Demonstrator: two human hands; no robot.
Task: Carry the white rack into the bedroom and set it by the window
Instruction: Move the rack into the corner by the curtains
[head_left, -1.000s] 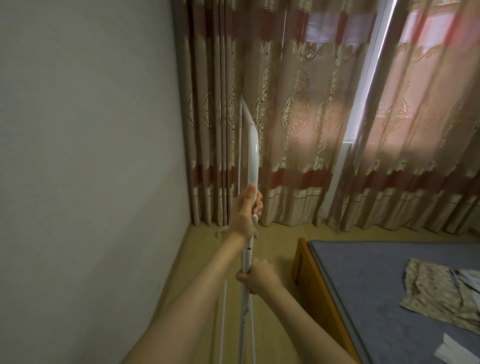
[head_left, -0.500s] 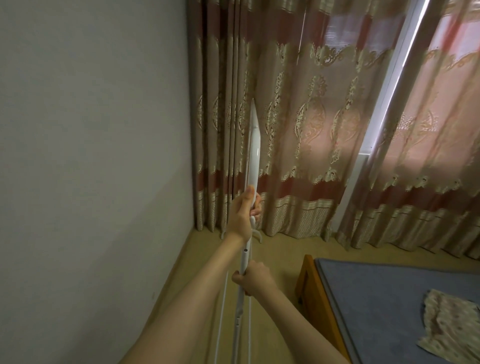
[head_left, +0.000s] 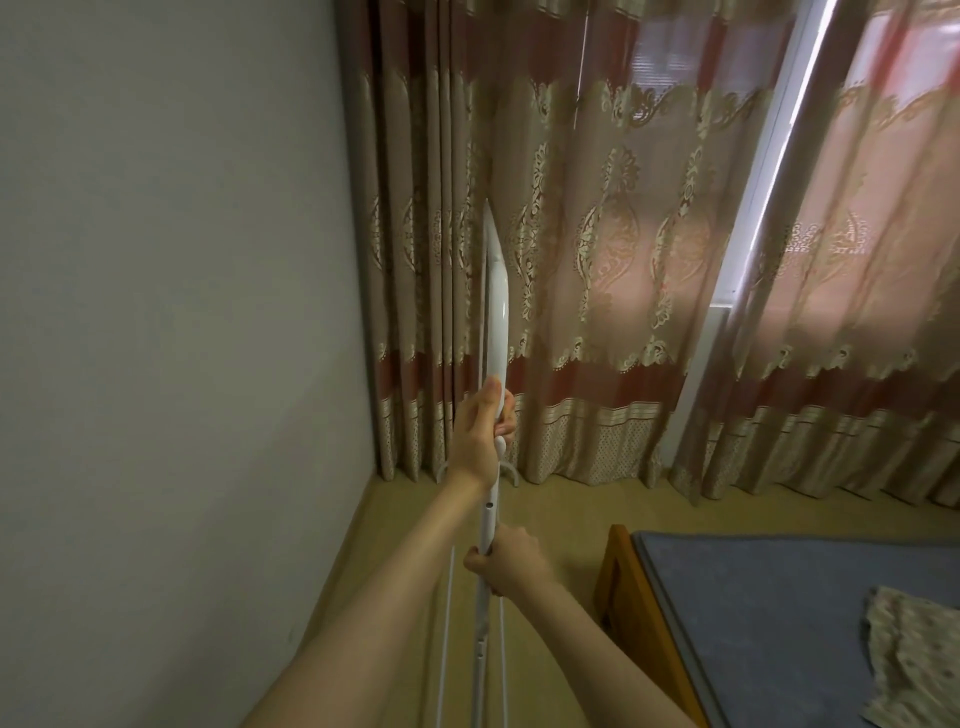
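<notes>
left hand (head_left: 478, 431) gripping white rack (head_left: 496, 306) (folded, upright) | right hand (head_left: 506, 564) clasping it lower | curtain (head_left: 597, 260) hanging just behind

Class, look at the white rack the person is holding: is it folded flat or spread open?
Folded flat. The white rack shows edge-on as one narrow strip, gripped by the left hand above the right hand.

We see the white rack (head_left: 496, 306) edge-on, its lower end cut off at btm edge. Bed (head_left: 779, 613) and patterned cloth (head_left: 919, 654) run off frame at right. Curtains (head_left: 597, 260) hide most of the window (head_left: 774, 171).
</notes>
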